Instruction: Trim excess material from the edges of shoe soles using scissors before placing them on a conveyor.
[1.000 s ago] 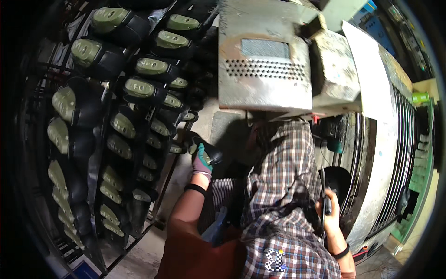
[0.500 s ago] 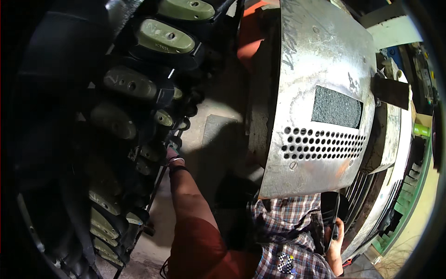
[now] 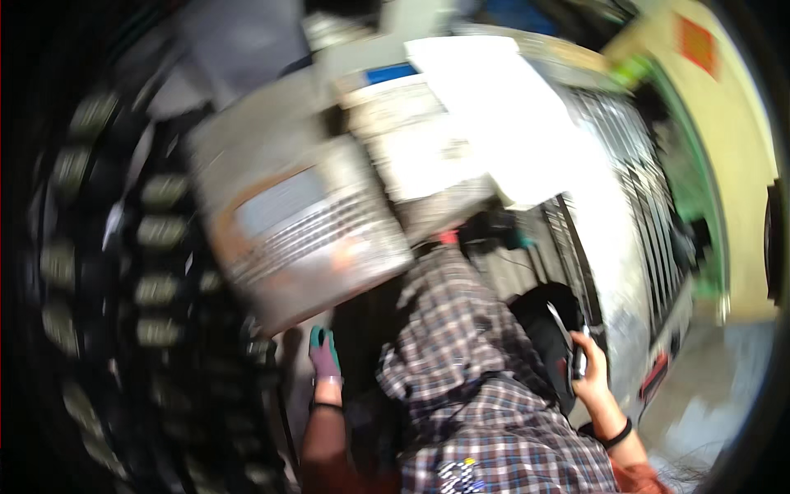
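Observation:
At the lower left, my left hand (image 3: 325,356) wears a purple and green glove. It looks open, with a dark gap between its fingers and nothing visible in it, though motion blurs it. It is nearest to the lower edge of a metal cover (image 3: 329,284) with rows of holes and a pale rectangular patch. My bare right hand (image 3: 591,362) is at the lower right, its fingers closed round a dark handle (image 3: 580,358). Beside the handle is a black rounded thing (image 3: 539,317), whose kind I cannot make out.
Racks of dark holders with pale green tops (image 3: 160,288) line the left side. A bright white sheet-like surface (image 3: 502,107) and a worn pale box (image 3: 411,140) stand ahead. Slatted metal (image 3: 642,222) and a green-edged cream panel (image 3: 724,206) are at the right.
My view has swung to the right, so the metal cover now appears further left. My left hand has come away from the rack holders. The right hand still grips the dark handle.

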`<state>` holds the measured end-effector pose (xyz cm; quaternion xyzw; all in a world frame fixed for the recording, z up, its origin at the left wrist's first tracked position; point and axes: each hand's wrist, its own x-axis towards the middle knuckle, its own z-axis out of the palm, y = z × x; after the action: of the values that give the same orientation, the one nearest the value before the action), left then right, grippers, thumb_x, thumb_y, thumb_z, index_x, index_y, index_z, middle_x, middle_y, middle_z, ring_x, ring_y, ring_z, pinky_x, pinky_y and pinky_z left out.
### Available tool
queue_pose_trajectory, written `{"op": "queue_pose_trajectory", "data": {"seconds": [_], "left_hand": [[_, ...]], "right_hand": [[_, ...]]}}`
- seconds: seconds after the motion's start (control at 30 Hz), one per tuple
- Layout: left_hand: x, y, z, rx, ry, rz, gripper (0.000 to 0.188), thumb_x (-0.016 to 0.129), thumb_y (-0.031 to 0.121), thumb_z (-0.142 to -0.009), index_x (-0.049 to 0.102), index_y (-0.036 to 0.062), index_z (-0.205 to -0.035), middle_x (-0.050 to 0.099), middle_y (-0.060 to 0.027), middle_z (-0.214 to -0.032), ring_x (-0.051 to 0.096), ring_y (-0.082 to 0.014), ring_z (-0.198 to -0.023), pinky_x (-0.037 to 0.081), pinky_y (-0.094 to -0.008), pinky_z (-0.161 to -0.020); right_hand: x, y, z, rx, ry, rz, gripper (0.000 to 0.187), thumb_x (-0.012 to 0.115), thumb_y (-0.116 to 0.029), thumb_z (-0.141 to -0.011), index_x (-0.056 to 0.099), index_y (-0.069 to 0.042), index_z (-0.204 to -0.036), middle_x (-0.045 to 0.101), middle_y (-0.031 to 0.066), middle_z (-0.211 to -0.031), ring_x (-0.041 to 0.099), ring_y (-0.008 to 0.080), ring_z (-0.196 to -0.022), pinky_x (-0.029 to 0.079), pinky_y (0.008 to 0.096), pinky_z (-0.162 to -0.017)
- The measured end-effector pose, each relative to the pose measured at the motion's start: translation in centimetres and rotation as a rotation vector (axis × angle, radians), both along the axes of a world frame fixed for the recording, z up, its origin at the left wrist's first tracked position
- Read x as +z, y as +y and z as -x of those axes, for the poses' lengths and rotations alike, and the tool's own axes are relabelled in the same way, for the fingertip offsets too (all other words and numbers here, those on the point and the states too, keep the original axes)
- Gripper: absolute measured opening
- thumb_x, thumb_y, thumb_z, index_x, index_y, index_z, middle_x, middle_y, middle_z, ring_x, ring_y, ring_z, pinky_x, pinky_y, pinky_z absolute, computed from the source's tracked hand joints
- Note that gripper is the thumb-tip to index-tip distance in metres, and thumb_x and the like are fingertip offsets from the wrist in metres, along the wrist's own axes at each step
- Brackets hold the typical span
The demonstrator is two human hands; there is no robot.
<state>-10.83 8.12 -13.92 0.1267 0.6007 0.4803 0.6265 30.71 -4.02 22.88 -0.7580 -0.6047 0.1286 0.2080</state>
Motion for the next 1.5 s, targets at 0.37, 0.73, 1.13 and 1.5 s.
{"op": "queue_pose_trajectory", "data": {"seconds": [0.37,0.73,1.13,1.5], "left_hand": [[38.6,4.9,-29.9,-0.932,0.182,-0.988,0.046,0.058,0.004,-0.090,0.046,-0.0052,-0.133,0.058,-0.0142,-0.123,0.056,-0.0213,-0.113,0.043,-0.0316,-0.098],[42.1,3.6,-68.9,-1.677,0.813,-1.693,0.078,0.070,0.039,-0.080,0.039,-0.0044,-0.137,0.047,-0.0259,-0.135,0.047,-0.0385,-0.124,0.039,-0.0401,-0.104],[37.3,-3.4,-100.3,-1.632,1.296,-2.014,0.122,0.075,0.063,-0.060,0.020,-0.0017,-0.147,0.037,-0.0292,-0.141,0.046,-0.0396,-0.126,0.041,-0.0448,-0.103],[39.0,-1.5,-87.0,-2.053,0.493,-0.992,0.076,0.057,0.067,-0.080,0.064,-0.0043,-0.104,0.066,-0.0150,-0.081,0.063,-0.0234,-0.072,0.049,-0.0370,-0.070]], "right_hand": [[0.9,-16.5,-11.5,-0.650,-0.286,-0.152,0.040,0.074,-0.021,-0.074,0.059,-0.009,-0.109,0.060,0.0125,-0.083,0.061,0.0336,-0.074,0.049,0.0392,-0.064],[-0.4,-21.9,-14.9,-0.680,-0.234,-0.342,0.039,0.074,-0.027,-0.067,0.066,-0.016,-0.104,0.053,0.0061,-0.066,0.055,0.0240,-0.052,0.042,0.0364,-0.043],[-4.3,-23.9,-14.4,-0.611,-0.093,-0.269,0.045,0.062,-0.013,-0.082,0.060,-0.021,-0.126,0.049,0.0059,-0.060,0.047,0.0233,-0.045,0.038,0.0350,-0.042],[-1.6,-22.8,-16.2,-0.579,-0.119,-0.399,0.047,0.066,-0.017,-0.078,0.060,-0.010,-0.125,0.050,0.0089,-0.064,0.049,0.0268,-0.047,0.041,0.0348,-0.042]]}}
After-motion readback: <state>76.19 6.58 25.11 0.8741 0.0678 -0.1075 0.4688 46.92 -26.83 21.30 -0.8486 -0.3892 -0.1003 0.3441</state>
